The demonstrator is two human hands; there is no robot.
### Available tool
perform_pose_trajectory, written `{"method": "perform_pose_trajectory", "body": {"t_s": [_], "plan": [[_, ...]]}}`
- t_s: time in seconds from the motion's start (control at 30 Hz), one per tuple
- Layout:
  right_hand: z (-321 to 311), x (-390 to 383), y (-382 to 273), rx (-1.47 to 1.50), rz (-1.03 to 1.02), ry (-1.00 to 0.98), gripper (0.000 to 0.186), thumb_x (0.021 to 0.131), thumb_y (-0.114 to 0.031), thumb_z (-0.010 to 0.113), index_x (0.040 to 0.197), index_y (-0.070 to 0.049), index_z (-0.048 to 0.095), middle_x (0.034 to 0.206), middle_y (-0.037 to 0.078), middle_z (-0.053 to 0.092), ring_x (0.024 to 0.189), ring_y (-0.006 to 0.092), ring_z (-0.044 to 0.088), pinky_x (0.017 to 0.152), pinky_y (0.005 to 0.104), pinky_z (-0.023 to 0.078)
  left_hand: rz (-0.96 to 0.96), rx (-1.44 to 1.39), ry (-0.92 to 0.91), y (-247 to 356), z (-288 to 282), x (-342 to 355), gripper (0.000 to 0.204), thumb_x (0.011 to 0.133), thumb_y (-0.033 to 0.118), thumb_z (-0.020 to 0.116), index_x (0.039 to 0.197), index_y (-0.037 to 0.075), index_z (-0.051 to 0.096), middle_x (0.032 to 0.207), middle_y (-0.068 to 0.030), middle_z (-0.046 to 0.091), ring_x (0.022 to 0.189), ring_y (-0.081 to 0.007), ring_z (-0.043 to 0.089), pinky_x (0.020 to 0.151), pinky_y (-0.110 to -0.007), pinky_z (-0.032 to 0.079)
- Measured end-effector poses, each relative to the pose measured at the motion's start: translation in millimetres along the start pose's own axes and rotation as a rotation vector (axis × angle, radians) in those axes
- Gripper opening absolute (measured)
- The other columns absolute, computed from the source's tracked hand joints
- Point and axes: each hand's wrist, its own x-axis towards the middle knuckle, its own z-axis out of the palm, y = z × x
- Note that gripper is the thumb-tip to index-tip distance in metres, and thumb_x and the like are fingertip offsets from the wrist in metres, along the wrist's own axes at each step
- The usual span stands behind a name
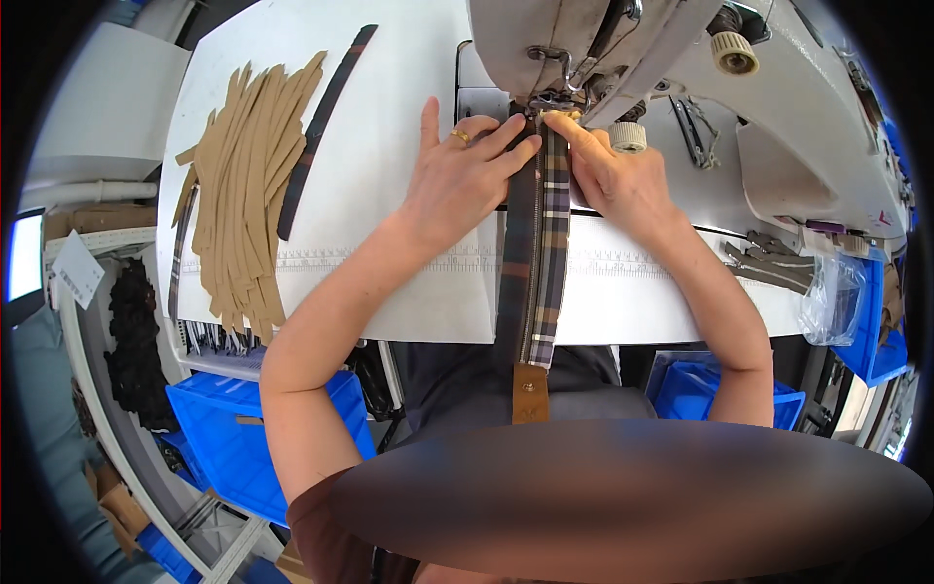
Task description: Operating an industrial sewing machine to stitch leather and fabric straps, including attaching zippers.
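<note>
One left hand point(469, 173), spread flat, and a right hand point(618, 175), pointing, grip hidden, press the plaid zippered strip point(556, 219) at the sewing machine point(700, 34), where fingertips point(552, 121) near the presser foot point(555, 103) could be caught, or overhang past the desk's point(418, 311) near edge could drag it crooked.

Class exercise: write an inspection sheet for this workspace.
Surface: white tabletop with a printed ruler scale.
Job's things: zippered plaid strip, upper end at sewing machine, lower end past tabletop edge.
Clutter: piled tan strips, dark plaid strip left; metal tool, grey strips, plastic bag right.
Hands: left hand touching the strip's dark side; right hand, forefinger over its lighter side.
Cables: nothing clearly seen.
Surroundings: blue bins below; lit screen left.
</note>
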Motion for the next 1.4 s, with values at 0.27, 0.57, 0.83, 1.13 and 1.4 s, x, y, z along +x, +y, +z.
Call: {"method": "perform_pose_trajectory", "body": {"t_s": [0.27, 0.57, 0.83, 1.13, 1.4], "plan": [[4, -3, 2, -0.079, 0.032, -0.040, 0.051, 0.085, -0.007, 0.058, 0.133, -0.023, 0.051, 0.073, 0.003, 0.057, 0.050, 0.0223, 0.055, 0.045, 0.0334, 0.045, 0.025, 0.011, 0.022, -3, 3, 2, 0.044, 0.073, 0.009, 0.066, 0.115, 0.019, 0.063, 0.125, 0.0009, 0.060, 0.111, -0.0181, 0.053, 0.104, -0.068, 0.021], [-4, -9, -1, 0.028, -0.001, 0.070, 0.028, 0.079, -0.001, 0.065, 0.106, -0.008, 0.067, 0.078, 0.007, 0.061, 0.070, 0.0253, 0.060, 0.063, 0.0360, 0.048, 0.064, 0.141, 0.102, 2, 1, 6, 0.043, 0.073, 0.008, 0.066, 0.115, 0.016, 0.061, 0.116, 0.0009, 0.061, 0.116, -0.0184, 0.050, 0.103, -0.062, 0.026], [-47, -76, -54, 0.265, -0.051, -0.030, 0.029, 0.069, 0.006, 0.064, 0.097, 0.002, 0.065, 0.099, 0.014, 0.064, 0.088, 0.0312, 0.064, 0.075, 0.0377, 0.052, -0.175, -0.770, -0.038, 52, -52, -80, 0.020, 0.086, 0.003, 0.063, 0.105, 0.001, 0.066, 0.116, -0.0109, 0.063, 0.113, -0.0321, 0.057, 0.095, -0.039, 0.044], [-36, -94, -129, 0.341, -0.091, -0.098, 0.041, 0.069, -0.006, 0.075, 0.106, 0.003, 0.062, 0.107, 0.014, 0.064, 0.099, 0.0298, 0.063, 0.083, 0.0366, 0.053, 0.003, -0.441, 0.070, 66, -42, -96, 0.031, 0.077, 0.001, 0.070, 0.107, 0.004, 0.067, 0.116, -0.0112, 0.063, 0.108, -0.0296, 0.059, 0.089, -0.039, 0.049], [-31, -102, -128, 0.101, -0.206, -0.024, 0.035, 0.068, -0.005, 0.069, 0.101, 0.002, 0.064, 0.108, 0.014, 0.065, 0.097, 0.0278, 0.065, 0.077, 0.0337, 0.055, 0.029, -0.343, 0.087, 66, -44, -99, 0.031, 0.075, 0.005, 0.069, 0.106, 0.009, 0.068, 0.116, -0.0073, 0.063, 0.110, -0.0265, 0.060, 0.087, -0.041, 0.047]]}}
